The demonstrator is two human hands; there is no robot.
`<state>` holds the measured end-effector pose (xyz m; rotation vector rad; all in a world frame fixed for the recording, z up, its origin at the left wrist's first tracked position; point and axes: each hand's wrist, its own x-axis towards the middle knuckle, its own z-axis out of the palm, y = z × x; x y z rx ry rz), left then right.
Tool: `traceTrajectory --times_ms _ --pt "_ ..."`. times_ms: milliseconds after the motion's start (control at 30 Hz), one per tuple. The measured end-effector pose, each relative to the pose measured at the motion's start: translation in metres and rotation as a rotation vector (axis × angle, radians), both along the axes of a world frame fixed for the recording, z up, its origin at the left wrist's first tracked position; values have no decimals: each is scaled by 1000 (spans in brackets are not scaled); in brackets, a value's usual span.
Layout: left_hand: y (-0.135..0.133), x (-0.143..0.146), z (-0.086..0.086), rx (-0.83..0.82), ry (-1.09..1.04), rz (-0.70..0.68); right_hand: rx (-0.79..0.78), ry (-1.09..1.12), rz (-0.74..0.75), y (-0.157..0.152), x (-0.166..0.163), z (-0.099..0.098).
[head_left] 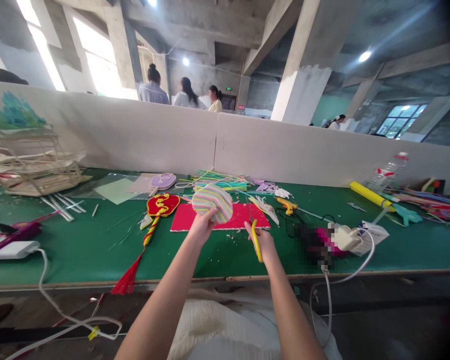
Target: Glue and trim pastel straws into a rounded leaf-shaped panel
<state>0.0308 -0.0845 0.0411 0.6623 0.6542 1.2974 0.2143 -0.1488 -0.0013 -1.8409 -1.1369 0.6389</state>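
My left hand [201,226] pinches the lower edge of a round disc of striped pastel colours [212,201] and holds it up above the green table [97,250]. My right hand [261,241] is closed round yellow-handled scissors [255,239], just right of the disc, blades pointing up toward it. Under both lies a red felt sheet [183,219]. A red and yellow ornament with a red tassel [155,217] rests to the left of it.
Coloured sticks [219,180], a yellow glue gun [287,204], a yellow tube [371,195], a water bottle [392,170], a white charger and cable [17,249], and a wooden stick frame [33,165] crowd the table. A grey partition [285,150] backs it; people stand beyond.
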Motion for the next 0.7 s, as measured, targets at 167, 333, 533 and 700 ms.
traceTrajectory --times_ms 167,333,533,700 --pt "13 -22 0 -31 122 -138 -28 -180 -66 4 32 -7" --pt "29 -42 3 -32 308 -335 70 -195 -51 5 54 -7" --pt "51 -45 18 -49 510 -567 297 18 213 29 41 25" --pt "63 -39 25 -65 554 -598 298 200 510 52 6 37"
